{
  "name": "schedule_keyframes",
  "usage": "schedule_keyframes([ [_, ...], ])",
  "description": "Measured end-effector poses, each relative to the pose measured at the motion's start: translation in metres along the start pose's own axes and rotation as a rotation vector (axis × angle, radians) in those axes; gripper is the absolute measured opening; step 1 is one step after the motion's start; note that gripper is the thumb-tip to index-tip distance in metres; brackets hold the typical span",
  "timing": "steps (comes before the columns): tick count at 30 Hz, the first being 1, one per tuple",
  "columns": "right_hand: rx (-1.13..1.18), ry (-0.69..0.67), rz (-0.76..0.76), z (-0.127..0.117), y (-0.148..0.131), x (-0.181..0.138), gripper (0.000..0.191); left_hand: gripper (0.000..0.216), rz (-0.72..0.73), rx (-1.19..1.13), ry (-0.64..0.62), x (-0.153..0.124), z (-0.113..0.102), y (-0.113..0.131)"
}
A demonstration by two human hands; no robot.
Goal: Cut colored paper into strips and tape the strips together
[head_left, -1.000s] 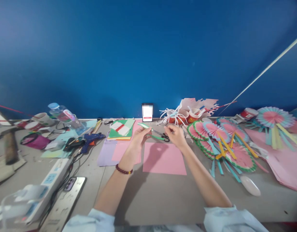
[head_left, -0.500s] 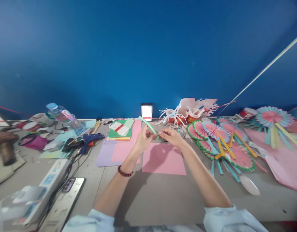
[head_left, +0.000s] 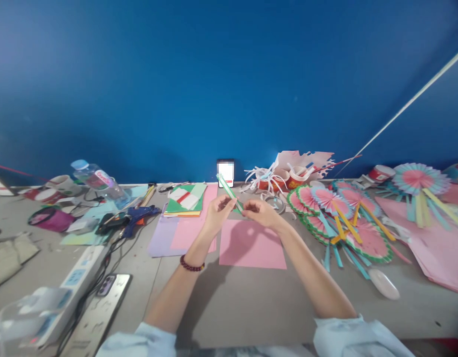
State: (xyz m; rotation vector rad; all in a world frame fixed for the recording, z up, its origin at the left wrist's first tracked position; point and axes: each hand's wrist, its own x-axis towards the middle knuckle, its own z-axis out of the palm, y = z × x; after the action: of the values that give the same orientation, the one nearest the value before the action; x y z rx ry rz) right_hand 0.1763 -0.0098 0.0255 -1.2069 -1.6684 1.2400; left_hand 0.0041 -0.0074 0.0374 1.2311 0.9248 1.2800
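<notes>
Between both hands, above the table, a narrow green-and-white paper strip (head_left: 226, 186) slants with its upper end toward the upright phone. My left hand (head_left: 218, 214) pinches the strip along its middle, thumb and fingers closed. At the strip's lower end my right hand (head_left: 261, 213) is closed in a pinch, fingertips on the paper. Below the hands lies a pink paper sheet (head_left: 253, 248), partly in their shadow. A stack of green and white paper (head_left: 186, 199) rests left of my left hand, on pink and purple sheets.
The phone (head_left: 226, 173) leans at the blue wall. Watermelon-coloured paper fans (head_left: 368, 240) and a white spoon-like piece (head_left: 384, 284) lie on the right. Paper cups (head_left: 297, 177) stand behind. On the left are a glue gun (head_left: 137, 218), a bottle (head_left: 100, 181) and a power strip (head_left: 70, 292).
My left hand has shifted along the strip, and the strip's upper end now swings lower and right, in front of the phone. Another person's hand at the far left has gone from view.
</notes>
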Motion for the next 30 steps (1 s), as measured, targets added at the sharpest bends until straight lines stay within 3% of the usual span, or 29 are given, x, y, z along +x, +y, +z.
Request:
schedule_keyframes([
  [6,0.026,-0.07,-0.007,0.003,-0.002,-0.001,0.024,0.021,-0.002,0.023,0.039,-0.001,0.0,0.002],
  [18,-0.096,-0.069,0.03,-0.001,-0.003,-0.003,0.028,0.024,-0.053,0.013,0.101,-0.003,0.001,0.006],
  [30,-0.168,-0.204,0.102,-0.004,-0.015,-0.01,0.032,0.027,-0.05,-0.008,0.298,0.012,-0.023,0.004],
])
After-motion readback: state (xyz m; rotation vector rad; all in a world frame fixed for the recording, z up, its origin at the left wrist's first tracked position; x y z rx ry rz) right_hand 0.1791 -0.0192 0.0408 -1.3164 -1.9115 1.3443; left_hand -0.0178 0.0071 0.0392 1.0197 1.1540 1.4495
